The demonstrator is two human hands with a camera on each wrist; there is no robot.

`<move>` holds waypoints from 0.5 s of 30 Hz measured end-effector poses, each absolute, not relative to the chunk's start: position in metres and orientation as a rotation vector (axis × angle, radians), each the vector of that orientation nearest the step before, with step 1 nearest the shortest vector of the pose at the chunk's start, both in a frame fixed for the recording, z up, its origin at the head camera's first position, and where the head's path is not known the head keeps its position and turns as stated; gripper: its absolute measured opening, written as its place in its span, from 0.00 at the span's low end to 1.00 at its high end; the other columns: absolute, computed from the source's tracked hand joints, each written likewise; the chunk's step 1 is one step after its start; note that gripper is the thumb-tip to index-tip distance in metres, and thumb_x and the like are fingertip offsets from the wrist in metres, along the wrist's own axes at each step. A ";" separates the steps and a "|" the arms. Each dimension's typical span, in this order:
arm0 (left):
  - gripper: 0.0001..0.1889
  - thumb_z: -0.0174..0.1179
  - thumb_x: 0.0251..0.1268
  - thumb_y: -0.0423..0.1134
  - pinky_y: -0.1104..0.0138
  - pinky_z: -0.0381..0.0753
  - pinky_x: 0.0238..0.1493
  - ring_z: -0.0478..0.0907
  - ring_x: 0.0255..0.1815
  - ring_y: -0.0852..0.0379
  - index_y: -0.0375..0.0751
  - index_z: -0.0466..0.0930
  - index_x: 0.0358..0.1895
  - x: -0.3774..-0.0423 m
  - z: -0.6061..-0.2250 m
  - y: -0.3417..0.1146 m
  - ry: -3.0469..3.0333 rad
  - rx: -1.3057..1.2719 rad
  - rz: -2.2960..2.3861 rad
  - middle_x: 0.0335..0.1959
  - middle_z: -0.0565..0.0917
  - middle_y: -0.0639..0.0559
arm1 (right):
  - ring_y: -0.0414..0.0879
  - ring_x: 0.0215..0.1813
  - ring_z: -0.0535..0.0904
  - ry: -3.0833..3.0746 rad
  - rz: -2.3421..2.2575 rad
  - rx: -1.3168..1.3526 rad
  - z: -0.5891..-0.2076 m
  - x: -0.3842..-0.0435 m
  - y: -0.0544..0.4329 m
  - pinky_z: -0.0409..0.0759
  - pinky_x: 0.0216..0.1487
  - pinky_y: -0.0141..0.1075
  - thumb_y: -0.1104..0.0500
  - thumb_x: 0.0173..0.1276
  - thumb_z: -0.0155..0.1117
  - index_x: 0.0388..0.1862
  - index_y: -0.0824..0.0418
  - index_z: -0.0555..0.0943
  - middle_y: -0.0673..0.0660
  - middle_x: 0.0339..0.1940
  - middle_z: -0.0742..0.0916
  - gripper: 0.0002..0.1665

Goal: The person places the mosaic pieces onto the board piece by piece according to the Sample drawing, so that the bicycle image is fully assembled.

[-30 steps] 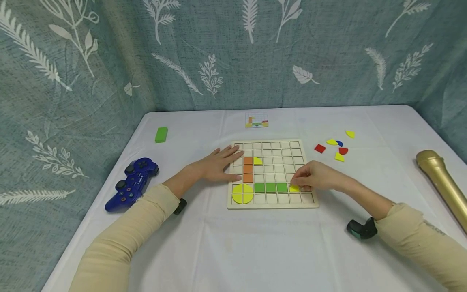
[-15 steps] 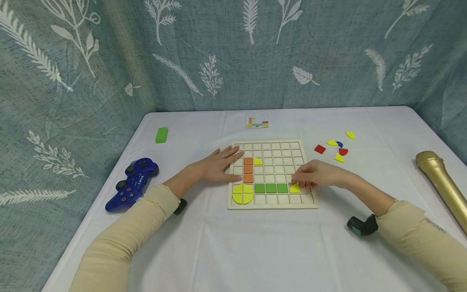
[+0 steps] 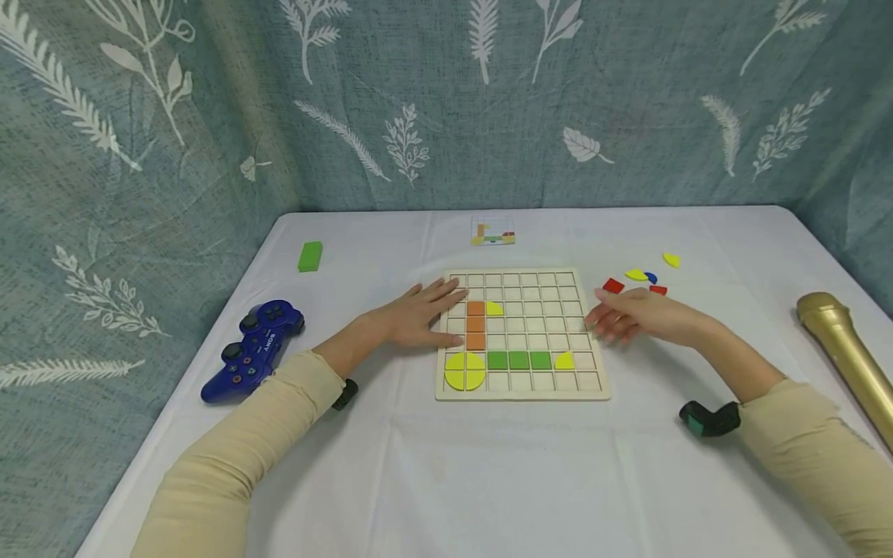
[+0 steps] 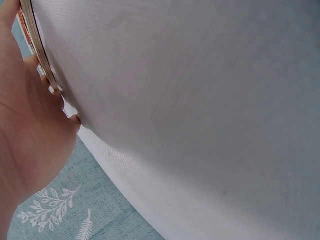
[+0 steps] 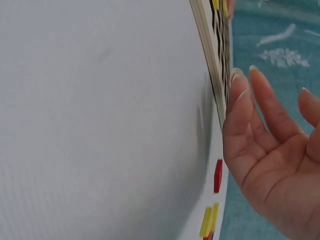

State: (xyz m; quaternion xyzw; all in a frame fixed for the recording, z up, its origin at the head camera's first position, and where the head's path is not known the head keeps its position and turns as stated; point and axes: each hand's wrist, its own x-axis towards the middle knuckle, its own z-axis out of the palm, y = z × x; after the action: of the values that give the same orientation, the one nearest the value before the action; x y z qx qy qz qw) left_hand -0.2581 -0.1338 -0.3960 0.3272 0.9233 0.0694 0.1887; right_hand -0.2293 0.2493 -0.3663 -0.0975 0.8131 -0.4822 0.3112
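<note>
My left hand (image 3: 415, 316) rests with spread, straight fingers on the left edge of a wooden grid board (image 3: 530, 293). On the board lie a column of orange squares (image 3: 476, 325), a yellow quarter-circle tile (image 3: 494, 309) beside its top, a yellow circle (image 3: 464, 371) made of quarter tiles, and a row of green squares (image 3: 519, 360). Another yellow quarter-circle tile (image 3: 564, 361) sits just right of the green row. My right hand (image 3: 645, 314) is off the board's right edge, fingers loosely bent and holding nothing, as the right wrist view (image 5: 275, 145) also shows.
Loose tiles lie at the back right: red (image 3: 613, 286), yellow (image 3: 636, 274), blue (image 3: 651, 277) and another yellow (image 3: 671, 260); my right hand partly covers this group. A pattern card (image 3: 492, 231), green block (image 3: 310, 256), blue game controller (image 3: 256, 349) and gold microphone (image 3: 840, 349) lie around.
My right hand has let go of the yellow quarter-circle tile, leaving it in its cell, and moved right and back toward the loose tiles. The left hand has stayed still.
</note>
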 end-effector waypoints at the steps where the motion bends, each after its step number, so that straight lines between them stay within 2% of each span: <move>1: 0.47 0.45 0.64 0.70 0.52 0.32 0.72 0.28 0.76 0.54 0.54 0.36 0.78 -0.258 -0.396 -0.134 2.596 0.919 0.193 0.77 0.34 0.54 | 0.51 0.40 0.81 2.134 -1.301 -0.243 -0.366 -0.230 0.252 0.81 0.42 0.40 0.44 0.78 0.43 0.53 0.73 0.77 0.61 0.40 0.83 0.32; 9: 0.46 0.45 0.64 0.70 0.52 0.32 0.72 0.28 0.76 0.54 0.54 0.36 0.78 -0.258 -0.395 -0.133 2.588 0.911 0.190 0.77 0.34 0.54 | 0.47 0.46 0.81 2.079 -1.470 -0.175 -0.360 -0.235 0.275 0.80 0.49 0.36 0.44 0.78 0.43 0.62 0.79 0.66 0.61 0.47 0.81 0.38; 15: 0.47 0.45 0.64 0.70 0.53 0.31 0.72 0.28 0.75 0.55 0.54 0.35 0.78 -0.257 -0.394 -0.133 2.582 0.902 0.193 0.77 0.33 0.55 | 0.44 0.46 0.82 2.080 -1.566 -0.092 -0.359 -0.239 0.292 0.79 0.50 0.34 0.44 0.77 0.44 0.67 0.80 0.59 0.57 0.46 0.83 0.40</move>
State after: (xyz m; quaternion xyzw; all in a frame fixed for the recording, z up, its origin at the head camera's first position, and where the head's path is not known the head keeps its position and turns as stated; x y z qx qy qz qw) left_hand -0.2574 -0.1332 -0.3936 0.3224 0.9229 0.0691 0.1988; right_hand -0.2393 0.2921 -0.3588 -0.0341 0.7699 -0.5797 0.2648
